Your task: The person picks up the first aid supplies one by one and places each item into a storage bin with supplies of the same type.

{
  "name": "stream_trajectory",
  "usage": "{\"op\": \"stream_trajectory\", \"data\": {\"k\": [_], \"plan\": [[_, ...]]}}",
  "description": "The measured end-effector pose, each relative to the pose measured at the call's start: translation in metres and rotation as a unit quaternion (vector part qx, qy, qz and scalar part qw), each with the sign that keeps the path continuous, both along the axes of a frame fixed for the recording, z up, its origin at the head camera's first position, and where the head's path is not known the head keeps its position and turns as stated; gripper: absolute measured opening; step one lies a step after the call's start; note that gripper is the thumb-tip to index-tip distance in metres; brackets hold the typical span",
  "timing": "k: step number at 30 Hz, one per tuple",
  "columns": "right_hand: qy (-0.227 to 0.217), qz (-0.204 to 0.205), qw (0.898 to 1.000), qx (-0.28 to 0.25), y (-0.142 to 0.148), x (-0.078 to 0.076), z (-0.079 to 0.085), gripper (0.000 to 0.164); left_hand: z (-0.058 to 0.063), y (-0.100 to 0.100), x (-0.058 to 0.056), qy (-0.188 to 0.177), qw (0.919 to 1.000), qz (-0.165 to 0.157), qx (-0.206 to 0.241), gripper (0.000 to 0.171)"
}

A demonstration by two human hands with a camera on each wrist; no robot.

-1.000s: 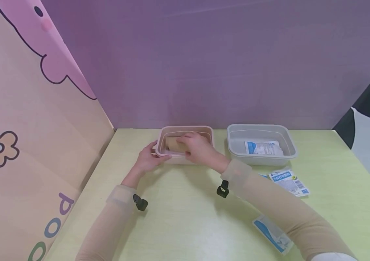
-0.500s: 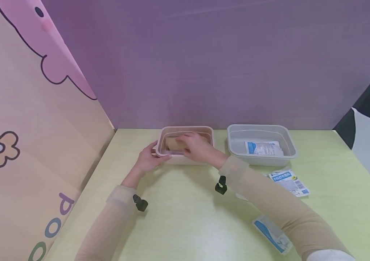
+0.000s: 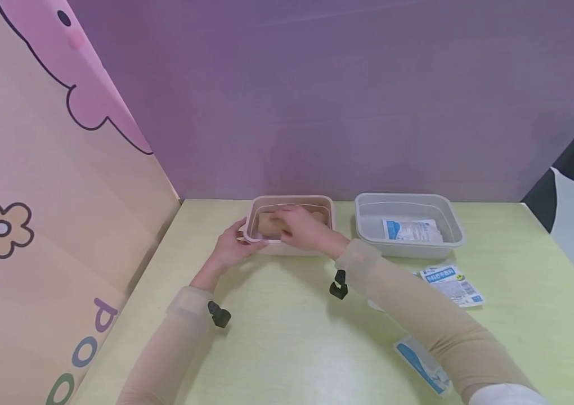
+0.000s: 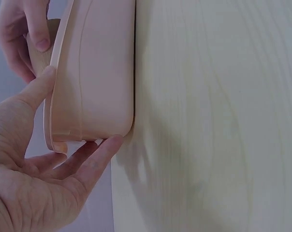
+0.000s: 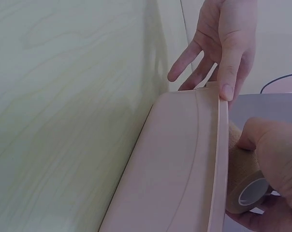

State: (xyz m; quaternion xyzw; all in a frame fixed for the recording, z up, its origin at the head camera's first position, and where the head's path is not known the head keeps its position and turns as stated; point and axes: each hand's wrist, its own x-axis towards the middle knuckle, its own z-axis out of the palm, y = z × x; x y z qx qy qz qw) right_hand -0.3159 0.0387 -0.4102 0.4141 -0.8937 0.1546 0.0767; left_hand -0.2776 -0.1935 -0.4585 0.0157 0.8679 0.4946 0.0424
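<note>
A pink plastic box [image 3: 289, 248] stands on the table near the back wall. At its left end my left hand [image 3: 232, 248] grips it, thumb on the rim and the other fingers against the end wall [image 4: 95, 133]. Inside lies a tan bandage roll [image 3: 268, 225], whose pale hollow core shows in the right wrist view. My right hand [image 3: 303, 228] reaches over the front rim and holds this roll [image 5: 241, 166] between thumb and fingers. Beyond the right hand another tan rounded shape [image 3: 319, 216] shows in the box, partly hidden by the hand.
A light grey box [image 3: 408, 249] stands to the right, with gauze packets [image 3: 413, 230] inside. More packets lie on the table: one [image 3: 452, 287] in front of that box and one [image 3: 421, 364] beside the right forearm. Another lies partly under the right sleeve [image 3: 413, 298].
My right hand has shifted slightly left inside the pink box, and its wrist has moved left too. The tan shape to its right now shows more. My left hand keeps its hold.
</note>
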Motion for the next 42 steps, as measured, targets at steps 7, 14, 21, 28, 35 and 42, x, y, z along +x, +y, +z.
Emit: {"op": "stream_trajectory", "data": {"k": [7,14,21,28,35,42], "plan": [[0.004,0.02,1.0,0.002,-0.003,-0.006,-0.004,0.042,0.002,0.001,0.0,0.004,1.0,0.003,-0.004,0.098],[-0.018,0.023,1.0,0.009,-0.004,-0.009,-0.004,0.04,0.004,0.002,0.001,0.009,0.9999,0.008,-0.007,0.098],[-0.04,0.018,0.999,0.0,-0.006,-0.011,-0.009,0.04,0.003,0.002,0.0,0.005,0.9999,0.011,0.003,0.099],[-0.052,0.009,0.999,0.008,-0.011,-0.011,-0.01,0.039,0.004,0.001,-0.001,0.006,0.9999,0.013,0.006,0.097],[-0.074,0.009,0.997,0.013,-0.013,-0.01,-0.013,0.035,0.003,0.001,0.0,-0.001,0.9997,0.011,0.021,0.098],[-0.078,0.003,0.997,0.01,-0.014,-0.008,-0.015,0.035,-0.001,0.0,0.0,-0.003,0.9996,0.015,0.023,0.098]]}}
